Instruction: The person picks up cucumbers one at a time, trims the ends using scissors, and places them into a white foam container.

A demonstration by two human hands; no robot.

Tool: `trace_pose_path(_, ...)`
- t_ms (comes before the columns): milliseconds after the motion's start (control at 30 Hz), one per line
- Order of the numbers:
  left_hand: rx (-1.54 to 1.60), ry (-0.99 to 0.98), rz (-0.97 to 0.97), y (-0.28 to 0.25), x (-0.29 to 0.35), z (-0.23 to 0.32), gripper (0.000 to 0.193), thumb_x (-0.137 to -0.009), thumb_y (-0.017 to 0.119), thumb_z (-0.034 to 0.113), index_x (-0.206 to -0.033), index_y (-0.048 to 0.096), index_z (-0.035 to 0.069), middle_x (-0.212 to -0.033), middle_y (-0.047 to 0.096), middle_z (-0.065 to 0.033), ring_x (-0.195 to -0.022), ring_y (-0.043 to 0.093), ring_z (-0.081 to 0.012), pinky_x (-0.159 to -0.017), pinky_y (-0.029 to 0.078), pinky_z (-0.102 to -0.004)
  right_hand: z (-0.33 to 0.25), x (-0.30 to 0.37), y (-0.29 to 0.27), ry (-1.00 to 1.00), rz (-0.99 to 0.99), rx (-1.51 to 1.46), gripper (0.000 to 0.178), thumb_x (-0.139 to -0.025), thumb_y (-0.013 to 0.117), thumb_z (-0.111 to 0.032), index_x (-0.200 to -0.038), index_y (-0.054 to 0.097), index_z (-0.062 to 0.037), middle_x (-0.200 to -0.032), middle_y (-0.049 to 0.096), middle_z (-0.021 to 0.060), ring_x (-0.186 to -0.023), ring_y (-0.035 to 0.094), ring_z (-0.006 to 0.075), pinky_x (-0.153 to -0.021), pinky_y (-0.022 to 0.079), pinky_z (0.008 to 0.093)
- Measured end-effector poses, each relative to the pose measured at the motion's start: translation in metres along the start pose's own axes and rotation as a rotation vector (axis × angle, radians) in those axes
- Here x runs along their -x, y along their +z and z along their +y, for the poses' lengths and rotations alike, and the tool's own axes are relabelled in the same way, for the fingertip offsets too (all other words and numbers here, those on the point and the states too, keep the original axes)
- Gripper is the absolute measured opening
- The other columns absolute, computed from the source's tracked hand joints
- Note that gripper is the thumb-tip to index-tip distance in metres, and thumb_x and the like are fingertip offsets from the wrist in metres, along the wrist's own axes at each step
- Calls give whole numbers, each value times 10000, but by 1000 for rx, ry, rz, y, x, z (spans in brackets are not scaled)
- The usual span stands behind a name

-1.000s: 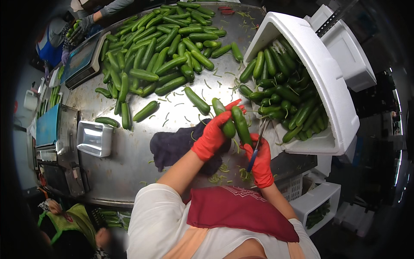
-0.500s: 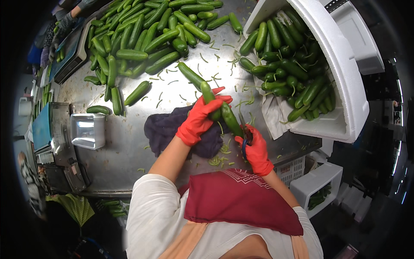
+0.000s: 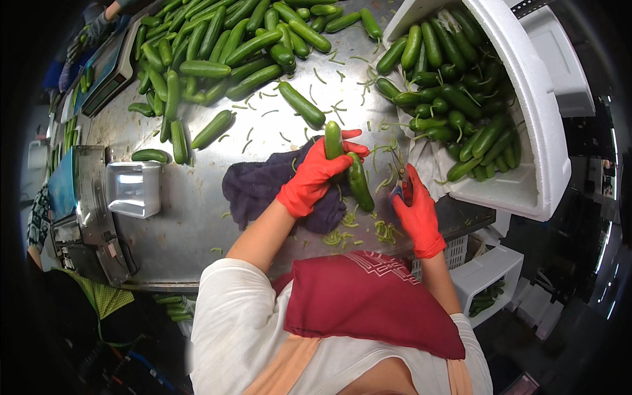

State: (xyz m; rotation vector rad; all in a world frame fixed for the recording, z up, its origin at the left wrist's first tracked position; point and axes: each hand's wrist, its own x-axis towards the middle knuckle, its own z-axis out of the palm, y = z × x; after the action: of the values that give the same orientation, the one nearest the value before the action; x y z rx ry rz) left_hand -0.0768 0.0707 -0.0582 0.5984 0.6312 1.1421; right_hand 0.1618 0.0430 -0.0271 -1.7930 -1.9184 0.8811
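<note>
My left hand [image 3: 311, 179], in a red rubber glove, is closed round two green cucumbers. One cucumber [image 3: 334, 138] points up past the thumb, and the other cucumber [image 3: 360, 186] slants down toward me. To the right, my red-gloved right hand [image 3: 420, 220] grips scissors [image 3: 397, 189] with blue on the handle; their blades point away from me, apart from the cucumbers. Beneath my left hand lies a crumpled dark purple cloth [image 3: 253, 191]. Just beyond that hand a single cucumber [image 3: 301, 105] rests on the metal table. Small green stem clippings [image 3: 386, 232] are scattered around.
A big pile of cucumbers [image 3: 217, 39] covers the table's far left. At right, a white foam box [image 3: 543, 131] tilts toward the table with many cucumbers inside. A clear plastic tub [image 3: 133, 189] and scales [image 3: 108, 72] stand left. Another person's sleeve [image 3: 102, 29] shows at far left.
My right hand has moved right with the scissors, away from the lower cucumber's end. My left hand still holds both cucumbers. The view has shifted slightly.
</note>
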Motion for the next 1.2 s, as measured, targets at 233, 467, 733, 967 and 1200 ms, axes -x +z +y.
trace_pose_path(233,72,-24,16,3,3,5,512,-863,560,26,-1348,402,-14,-1162,612,-137,-1124,569,-249,-1015,416,-382,-7,-6,-42,-76,-224,325,494,-854,606,-227,-1311,491,-77,-902,623,206,-811,595,390,-715,478,457)
trace_pose_path(467,292,-69,-8,35,8,16,503,-865,542,28,-1343,391,-18,-1177,596,-139,-1165,544,-251,-1017,409,-367,-13,-14,-57,-135,-320,354,440,-873,598,-258,-1254,538,-45,-949,638,210,-831,626,350,-726,490,402)
trace_pose_path(733,188,-129,-27,66,12,9,500,-877,512,30,-1357,377,-7,-1199,572,-129,-1107,561,-227,-958,455,-368,-57,-4,-25,263,-579,-875,418,-967,511,-357,-1080,591,37,-900,671,101,-789,656,159,-695,514,282)
trace_pose_path(967,205,-144,-5,64,17,2,495,-898,517,83,-1363,370,1,-1239,545,-118,-1007,586,-206,-902,471,-330,-46,10,-21,323,-534,-940,471,-996,418,-391,-1107,565,43,-901,670,124,-739,654,159,-635,519,262)
trace_pose_path(1200,-55,-150,200,65,27,5,510,-916,564,159,-1382,379,70,-956,576,-61,-701,529,-126,-653,441,-257,-25,20,-22,384,-534,-1027,565,-994,371,-441,-1193,523,66,-913,672,150,-727,653,175,-628,517,273)
